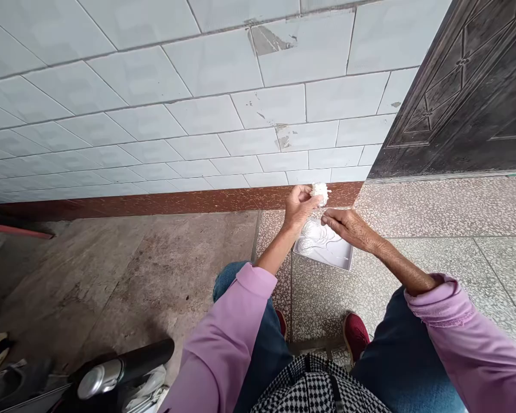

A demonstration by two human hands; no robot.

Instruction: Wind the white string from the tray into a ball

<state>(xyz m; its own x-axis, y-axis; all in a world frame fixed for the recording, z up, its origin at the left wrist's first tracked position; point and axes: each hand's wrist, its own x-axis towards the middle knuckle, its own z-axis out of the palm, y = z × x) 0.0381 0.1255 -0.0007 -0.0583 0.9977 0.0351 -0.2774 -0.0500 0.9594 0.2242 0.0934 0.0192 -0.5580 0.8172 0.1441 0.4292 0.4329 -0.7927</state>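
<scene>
Pinched between the thumb and fingers of my left hand (300, 205) is a small bunched white piece (320, 191) that looks like yarn work. My right hand (347, 225) is just to the right and a little lower, its fingers closed together. Whatever it holds, if anything, is too small to make out. Below both hands, a shallow white box (343, 253) sits on the floor. White yarn (312, 234) lies in it in wound bundles and loose strands. My hands partly cover the box's far side.
Ahead stands a white tiled wall (206, 120) with chipped patches and a red-brown base strip (189, 201). A dark carved door (468, 97) is at right. My red shoes (356, 334) flank the box. A black cylinder (148, 358) and a metal-capped bottle (98, 378) lie at lower left.
</scene>
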